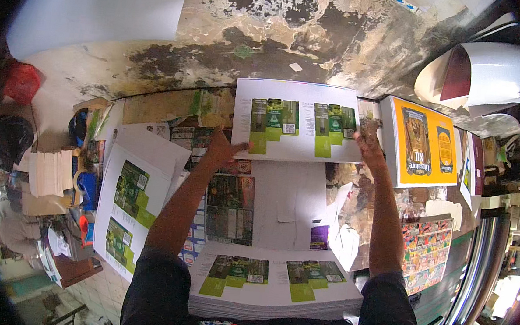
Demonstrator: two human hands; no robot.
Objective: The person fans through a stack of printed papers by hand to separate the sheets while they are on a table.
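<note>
A white printed sheet (308, 99) with two green box layouts lies at the far middle of the table. I cannot tell how many sheets are beneath it. My left hand (227, 149) grips its left edge near the front corner, thumb over the print. At the right edge, my right hand (368, 145) holds the sheet with its fingers against the side. Close to my body is a thick stack of matching printed sheets (274, 295). More sheets with the same green print (110, 206) lie slanted to the left of my left forearm.
Right of my right hand stands a pile of orange-printed covers (396, 142). A colourful picture sheet (425, 252) lies nearer on that side. A stained, peeling wall (252, 33) rises behind the table. Rolled white sheets (493, 74) sit at the upper right; a blue tape roll (87, 190) is at left.
</note>
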